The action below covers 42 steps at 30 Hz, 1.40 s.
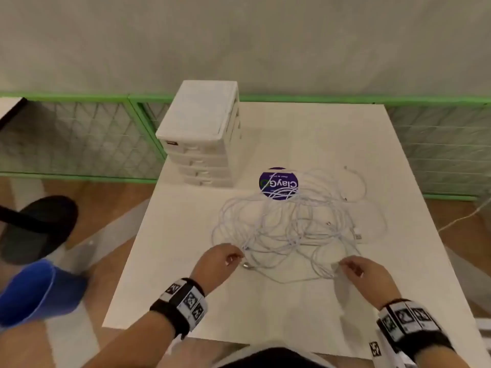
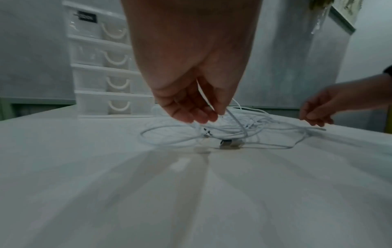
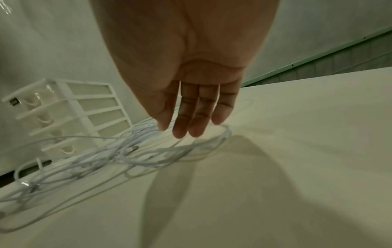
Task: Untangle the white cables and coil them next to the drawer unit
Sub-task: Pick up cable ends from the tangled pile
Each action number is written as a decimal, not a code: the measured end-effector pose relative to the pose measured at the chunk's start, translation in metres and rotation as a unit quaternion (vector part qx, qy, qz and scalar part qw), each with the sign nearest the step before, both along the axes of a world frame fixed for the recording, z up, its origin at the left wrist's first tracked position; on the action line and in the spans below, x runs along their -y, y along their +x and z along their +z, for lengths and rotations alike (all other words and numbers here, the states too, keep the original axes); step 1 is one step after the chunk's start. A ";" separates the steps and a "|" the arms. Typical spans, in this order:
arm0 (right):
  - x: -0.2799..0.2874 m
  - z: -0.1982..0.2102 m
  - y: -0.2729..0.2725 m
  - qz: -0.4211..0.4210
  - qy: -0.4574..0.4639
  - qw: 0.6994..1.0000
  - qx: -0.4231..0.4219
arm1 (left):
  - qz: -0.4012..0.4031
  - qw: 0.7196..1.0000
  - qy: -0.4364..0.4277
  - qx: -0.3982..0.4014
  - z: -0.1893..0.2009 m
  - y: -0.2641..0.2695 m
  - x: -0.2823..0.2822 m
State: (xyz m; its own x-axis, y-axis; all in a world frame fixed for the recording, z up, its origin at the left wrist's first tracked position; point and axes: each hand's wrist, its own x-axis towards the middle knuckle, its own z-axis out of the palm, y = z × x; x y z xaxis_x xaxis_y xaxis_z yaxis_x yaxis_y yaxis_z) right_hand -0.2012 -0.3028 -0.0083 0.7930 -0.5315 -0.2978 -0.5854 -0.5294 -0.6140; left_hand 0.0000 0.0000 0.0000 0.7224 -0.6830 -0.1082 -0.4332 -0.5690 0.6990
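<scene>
A loose tangle of white cables (image 1: 292, 221) lies on the white table (image 1: 265, 309), in front and to the right of the white drawer unit (image 1: 202, 134). My left hand (image 1: 225, 258) is at the tangle's near left edge and pinches one cable strand (image 2: 235, 120) between thumb and fingers, lifting it slightly. A metal plug (image 2: 227, 143) lies on the table just below that hand. My right hand (image 1: 353, 266) hovers at the near right edge; its fingers (image 3: 186, 127) hang straight just above the cable loops (image 3: 106, 151) and hold nothing.
A round purple sticker (image 1: 278, 183) lies under the far cables. The drawer unit (image 3: 84, 109) stands at the table's back left corner. Off the table's left side are a blue bin (image 1: 34, 290) and a black seat (image 1: 34, 227). A green mesh fence (image 1: 79, 134) runs behind.
</scene>
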 end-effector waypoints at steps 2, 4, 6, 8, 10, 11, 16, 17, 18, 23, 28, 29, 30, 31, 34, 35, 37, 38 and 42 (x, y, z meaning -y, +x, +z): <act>0.000 -0.002 0.011 -0.007 0.020 1.000 -0.022 | -0.012 0.998 -0.041 0.051 0.005 -0.001 0.012; 0.000 -0.004 0.020 0.008 0.031 0.998 -0.056 | -0.010 0.995 -0.057 0.076 0.019 0.001 0.025; -0.002 -0.009 0.022 0.015 0.028 0.997 -0.068 | -0.003 0.994 -0.070 0.086 0.023 0.004 0.029; 0.000 -0.012 0.021 0.016 0.024 0.997 -0.070 | -0.001 0.998 -0.030 0.051 0.020 0.007 0.023; 0.001 -0.016 0.020 0.020 0.012 0.997 -0.067 | -0.017 1.000 0.007 0.024 0.009 0.008 0.011; 0.001 -0.017 0.019 0.024 0.006 0.998 -0.065 | -0.030 0.999 0.017 0.024 0.003 0.007 0.005; 0.001 -0.019 0.015 0.035 0.004 0.998 -0.058 | -0.110 0.992 0.013 0.061 -0.016 -0.006 -0.006; -0.001 -0.018 0.016 0.022 0.005 0.998 -0.050 | -0.124 0.990 0.014 0.061 -0.015 -0.008 -0.003; -0.003 -0.017 0.016 0.010 0.001 0.999 -0.043 | -0.141 0.987 0.009 0.076 -0.018 -0.011 -0.001; -0.014 -0.020 0.016 0.024 -0.018 0.998 -0.051 | -0.209 0.962 0.096 0.144 -0.029 -0.018 0.007; -0.012 -0.017 0.017 0.003 0.019 0.999 -0.049 | -0.183 0.966 0.091 0.159 -0.029 -0.016 0.011; -0.010 -0.016 0.017 -0.003 0.028 0.998 -0.048 | -0.182 0.967 0.088 0.152 -0.029 -0.016 0.011; -0.011 -0.015 0.018 -0.005 0.038 0.998 -0.048 | -0.177 0.971 0.083 0.140 -0.031 -0.015 0.008; -0.010 -0.014 0.018 -0.007 0.044 0.998 -0.047 | -0.167 0.976 0.079 0.115 -0.031 -0.015 0.007; -0.009 -0.005 0.018 -0.029 0.029 0.999 -0.028 | -0.115 0.989 0.073 0.064 -0.032 -0.015 0.005; -0.006 -0.002 0.019 -0.048 0.011 0.999 -0.016 | -0.097 0.992 0.069 0.050 -0.032 -0.016 0.006; 0.003 0.004 0.021 -0.100 -0.026 0.994 0.020 | -0.066 0.996 0.051 0.025 -0.031 -0.017 0.006; 0.010 0.007 0.024 -0.122 -0.047 0.991 0.034 | -0.054 0.998 0.034 0.021 -0.030 -0.017 0.005; 0.049 0.006 0.044 -0.156 -0.098 0.983 -0.010 | 0.001 1.000 -0.029 -0.002 -0.016 -0.007 -0.005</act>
